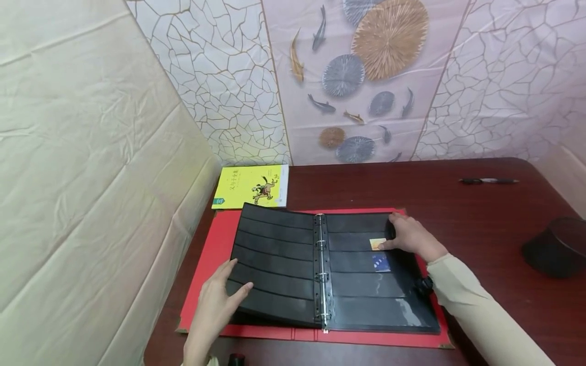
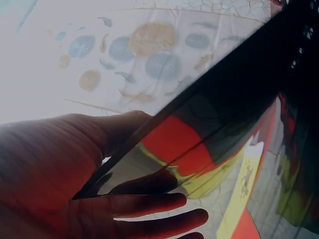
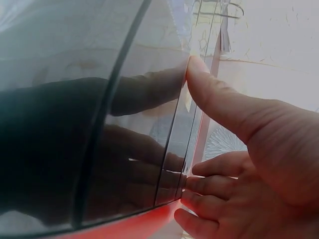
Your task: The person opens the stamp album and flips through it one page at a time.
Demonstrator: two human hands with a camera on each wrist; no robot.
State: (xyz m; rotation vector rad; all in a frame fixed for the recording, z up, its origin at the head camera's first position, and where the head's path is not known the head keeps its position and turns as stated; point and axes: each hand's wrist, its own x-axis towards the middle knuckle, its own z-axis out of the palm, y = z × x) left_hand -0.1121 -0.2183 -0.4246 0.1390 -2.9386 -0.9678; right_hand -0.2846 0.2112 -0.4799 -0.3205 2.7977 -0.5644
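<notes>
A red ring binder (image 1: 206, 264) lies spread on the table, with black pocket pages on its metal rings (image 1: 322, 274). My left hand (image 1: 215, 295) is at the outer edge of the left page (image 1: 274, 254), thumb apart from the straight fingers. In the left wrist view, that page's edge runs between thumb and fingers. My right hand (image 1: 409, 236) rests at the upper outer edge of the right page (image 1: 361, 284), fingers fairly straight. Its thumb (image 3: 199, 74) touches the page surface beside a small yellow stamp-like piece (image 1: 376, 244). A blue piece (image 1: 381, 263) sits one pocket lower.
A yellow book (image 1: 252, 187) lies behind the binder at the left. A pen (image 1: 489, 181) is at the back right, and a black round object (image 1: 556, 247) stands at the right edge. Cloth (image 1: 91, 152) hangs along the left side. A small dark object (image 1: 236, 359) shows at the front.
</notes>
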